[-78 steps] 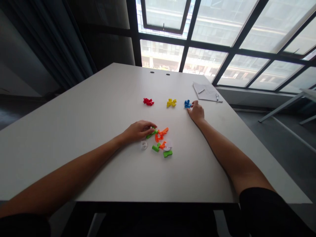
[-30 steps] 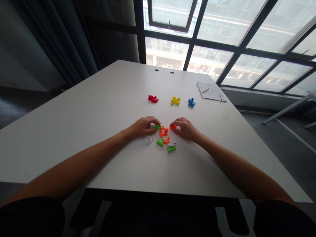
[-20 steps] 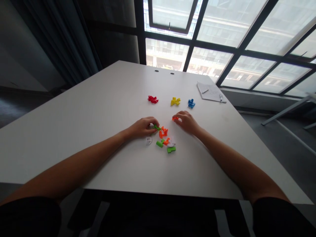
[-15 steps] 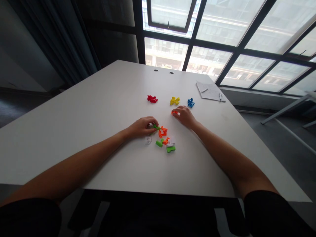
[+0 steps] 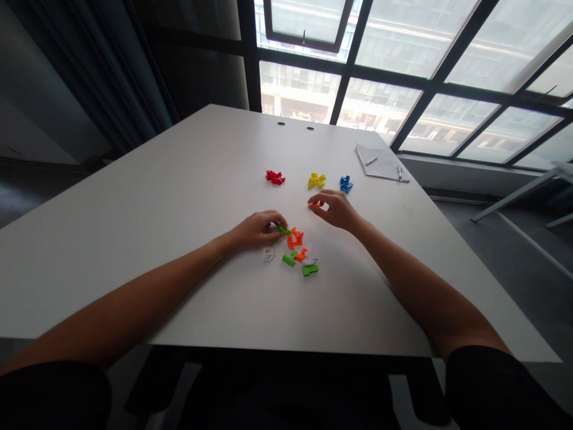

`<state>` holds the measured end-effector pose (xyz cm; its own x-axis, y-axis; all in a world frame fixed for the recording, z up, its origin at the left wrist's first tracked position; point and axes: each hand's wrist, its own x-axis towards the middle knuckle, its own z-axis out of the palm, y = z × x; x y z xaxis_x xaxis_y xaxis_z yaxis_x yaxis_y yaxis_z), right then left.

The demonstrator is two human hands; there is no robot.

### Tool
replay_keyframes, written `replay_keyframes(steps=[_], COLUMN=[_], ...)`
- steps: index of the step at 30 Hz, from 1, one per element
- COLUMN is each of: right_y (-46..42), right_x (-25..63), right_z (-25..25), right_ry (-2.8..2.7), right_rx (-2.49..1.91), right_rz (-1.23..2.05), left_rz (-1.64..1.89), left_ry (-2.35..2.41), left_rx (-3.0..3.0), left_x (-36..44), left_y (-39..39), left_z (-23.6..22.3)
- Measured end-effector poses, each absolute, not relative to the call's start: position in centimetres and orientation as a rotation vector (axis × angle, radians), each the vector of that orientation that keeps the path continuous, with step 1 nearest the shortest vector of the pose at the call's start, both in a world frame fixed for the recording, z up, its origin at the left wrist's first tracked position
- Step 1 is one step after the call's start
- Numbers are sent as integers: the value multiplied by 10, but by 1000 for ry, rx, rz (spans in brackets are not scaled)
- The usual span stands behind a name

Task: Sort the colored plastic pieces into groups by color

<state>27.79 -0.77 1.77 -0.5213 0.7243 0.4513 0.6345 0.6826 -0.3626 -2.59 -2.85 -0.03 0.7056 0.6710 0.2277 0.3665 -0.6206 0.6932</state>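
Observation:
My right hand [image 5: 336, 209] is pinched on a small orange piece [image 5: 313, 204], held just above the table between the mixed pile and the far row. My left hand [image 5: 257, 229] rests on the table with its fingers closed on a green piece [image 5: 282, 229] at the left edge of the pile. The mixed pile [image 5: 298, 254] holds orange, green and white plastic pieces. Beyond it lie three sorted heaps in a row: red [image 5: 274, 177], yellow [image 5: 316, 180] and blue [image 5: 345, 184].
The white table [image 5: 179, 197] has two cable holes [image 5: 295, 126] at its far side. A sheet of paper [image 5: 378, 161] with a pen [image 5: 400, 173] lies at the far right corner. Large windows stand behind, and another table's legs show on the right.
My right hand went from the blue heap back to the pile, picked an orange piece and carried it up and away from the pile. My left hand has stayed on the green piece.

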Motion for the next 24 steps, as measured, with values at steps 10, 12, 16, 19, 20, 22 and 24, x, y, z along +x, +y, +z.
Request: replay_keyframes(steps=[10, 12, 16, 19, 20, 22, 24], right_y=[-53, -44, -33, -30, -30, -28, -25], right_x=[269, 278, 290, 290, 289, 288, 288], right_z=[0, -4, -9, -13, -14, -16, -18], right_ry=[-2449, -2418, -2351, -2323, -2318, -2306, -2282], right_rx=[-813, -873, -1027, -1135, -1164, -1219, -1275], right_rz=[403, 325, 140, 24, -7, -66, -126], left_rz=[601, 596, 611, 607, 603, 599, 597], left_ry=[805, 804, 790, 790, 793, 804, 812], left_rx=[2266, 2266, 2271, 2283, 2284, 2282, 2281], left_x=[-25, -25, -25, -25, -26, -26, -26], left_y=[-31, -32, -31, -30, -29, -29, -28], left_z=[5, 6, 6, 4, 3, 1, 0])
